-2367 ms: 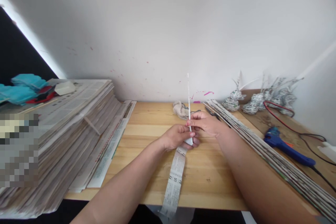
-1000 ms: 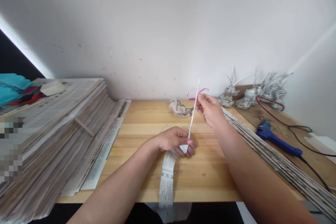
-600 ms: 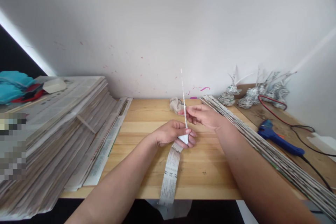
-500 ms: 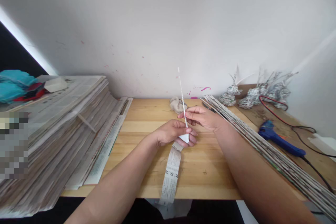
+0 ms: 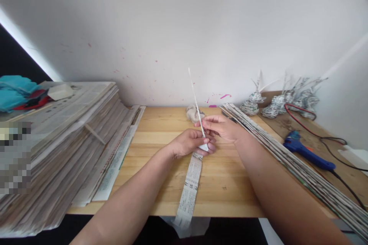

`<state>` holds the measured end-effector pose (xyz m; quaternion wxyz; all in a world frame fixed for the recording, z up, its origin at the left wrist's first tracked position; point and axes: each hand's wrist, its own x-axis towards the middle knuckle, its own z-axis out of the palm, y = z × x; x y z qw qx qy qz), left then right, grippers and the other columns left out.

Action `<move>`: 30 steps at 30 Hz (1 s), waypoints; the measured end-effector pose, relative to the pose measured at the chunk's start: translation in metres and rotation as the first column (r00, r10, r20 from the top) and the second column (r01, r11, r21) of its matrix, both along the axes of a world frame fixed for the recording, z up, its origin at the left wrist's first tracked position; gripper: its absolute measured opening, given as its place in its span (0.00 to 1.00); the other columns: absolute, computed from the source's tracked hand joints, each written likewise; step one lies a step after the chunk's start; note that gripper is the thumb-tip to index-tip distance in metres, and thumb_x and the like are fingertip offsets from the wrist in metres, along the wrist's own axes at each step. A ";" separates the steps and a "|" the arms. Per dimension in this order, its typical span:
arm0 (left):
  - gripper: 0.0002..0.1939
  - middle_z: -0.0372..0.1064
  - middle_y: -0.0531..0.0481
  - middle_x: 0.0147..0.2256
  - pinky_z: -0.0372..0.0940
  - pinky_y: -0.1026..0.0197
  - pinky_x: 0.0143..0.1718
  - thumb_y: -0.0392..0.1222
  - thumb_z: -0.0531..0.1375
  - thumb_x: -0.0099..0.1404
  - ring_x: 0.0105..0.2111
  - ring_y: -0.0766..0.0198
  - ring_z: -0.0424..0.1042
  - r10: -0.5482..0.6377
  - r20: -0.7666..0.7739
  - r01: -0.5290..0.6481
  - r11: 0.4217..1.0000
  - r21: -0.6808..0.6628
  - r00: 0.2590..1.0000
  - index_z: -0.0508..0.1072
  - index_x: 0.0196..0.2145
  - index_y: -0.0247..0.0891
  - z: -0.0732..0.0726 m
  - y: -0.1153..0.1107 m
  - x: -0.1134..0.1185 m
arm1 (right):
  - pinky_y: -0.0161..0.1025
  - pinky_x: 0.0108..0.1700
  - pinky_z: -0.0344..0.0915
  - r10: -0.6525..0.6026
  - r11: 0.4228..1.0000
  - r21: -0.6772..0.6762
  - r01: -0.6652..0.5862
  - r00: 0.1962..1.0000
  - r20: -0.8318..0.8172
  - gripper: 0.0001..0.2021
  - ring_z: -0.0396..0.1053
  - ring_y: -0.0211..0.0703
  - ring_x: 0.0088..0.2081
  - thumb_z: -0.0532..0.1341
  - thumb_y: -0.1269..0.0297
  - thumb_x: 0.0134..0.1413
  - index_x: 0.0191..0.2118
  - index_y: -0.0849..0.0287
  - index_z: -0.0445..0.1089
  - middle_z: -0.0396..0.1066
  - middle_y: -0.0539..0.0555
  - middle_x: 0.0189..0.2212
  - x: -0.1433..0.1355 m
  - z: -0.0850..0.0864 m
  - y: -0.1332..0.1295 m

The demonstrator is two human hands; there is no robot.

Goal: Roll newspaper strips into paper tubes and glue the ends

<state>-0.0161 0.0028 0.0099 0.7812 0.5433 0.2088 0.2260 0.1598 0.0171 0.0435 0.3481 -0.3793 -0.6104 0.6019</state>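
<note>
A newspaper strip (image 5: 190, 185) hangs down from my left hand (image 5: 192, 142) and over the table's front edge. Its upper end is wound into a thin paper stick (image 5: 194, 93) that points up and leans slightly left. My left hand is closed, pinching the strip at the base of the stick, where a folded corner shows between thumb and fingers. Higher up, my right hand (image 5: 221, 127) has its fingertips closed on the stick itself. Behind both hands lies a crumpled beige cloth (image 5: 194, 114), partly covered by the stick and fingers.
A tall newspaper stack (image 5: 94, 122) fills the left side. Along the right runs a bundle of rolled paper sticks (image 5: 258, 136). Beyond it are a blue glue gun (image 5: 309, 153), its cords, and several woven paper figures (image 5: 273, 107). The wall stands close behind.
The paper stick leans further left, and its tip is higher. Less of the folded corner shows at my left hand, and the hanging strip has shifted slightly right.
</note>
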 end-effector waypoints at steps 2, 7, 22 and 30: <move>0.19 0.72 0.42 0.35 0.66 0.59 0.38 0.48 0.64 0.58 0.34 0.63 0.72 -0.007 -0.002 0.007 1.000 0.000 1.000 0.75 0.40 0.30 0.000 0.000 0.000 | 0.30 0.22 0.53 0.004 1.000 -0.003 -0.004 1.000 0.023 0.16 0.57 0.30 0.21 0.67 0.53 0.47 0.34 0.63 0.75 0.64 0.48 0.20 0.000 -0.002 0.001; 0.20 0.74 0.37 0.37 0.68 0.58 0.37 0.49 0.64 0.58 0.35 0.59 0.74 -0.006 -0.015 0.006 0.999 -0.034 1.000 0.75 0.41 0.30 0.004 -0.002 -0.001 | 0.30 0.20 0.51 -0.079 0.997 -0.026 0.078 0.996 -0.040 0.14 0.59 0.30 0.20 0.69 0.55 0.43 0.28 0.63 0.73 0.65 0.47 0.19 -0.001 -0.005 0.003; 0.20 0.74 0.36 0.39 0.69 0.54 0.40 0.50 0.64 0.58 0.40 0.55 0.75 0.008 -0.054 -0.009 1.000 -0.014 0.999 0.75 0.42 0.31 0.003 0.001 -0.003 | 0.31 0.23 0.53 -0.109 0.993 -0.058 0.105 0.993 -0.053 0.14 0.60 0.30 0.21 0.72 0.57 0.38 0.24 0.62 0.70 0.64 0.46 0.18 -0.004 -0.003 0.003; 0.19 0.75 0.37 0.38 0.69 0.54 0.40 0.49 0.64 0.58 0.38 0.56 0.75 0.025 -0.068 -0.027 0.999 -0.028 0.997 0.74 0.41 0.31 0.002 0.001 -0.003 | 0.30 0.20 0.50 -0.208 0.975 0.077 0.210 0.977 -0.038 0.17 0.56 0.29 0.20 0.68 0.51 0.44 0.25 0.61 0.70 0.62 0.46 0.17 -0.008 -0.004 0.003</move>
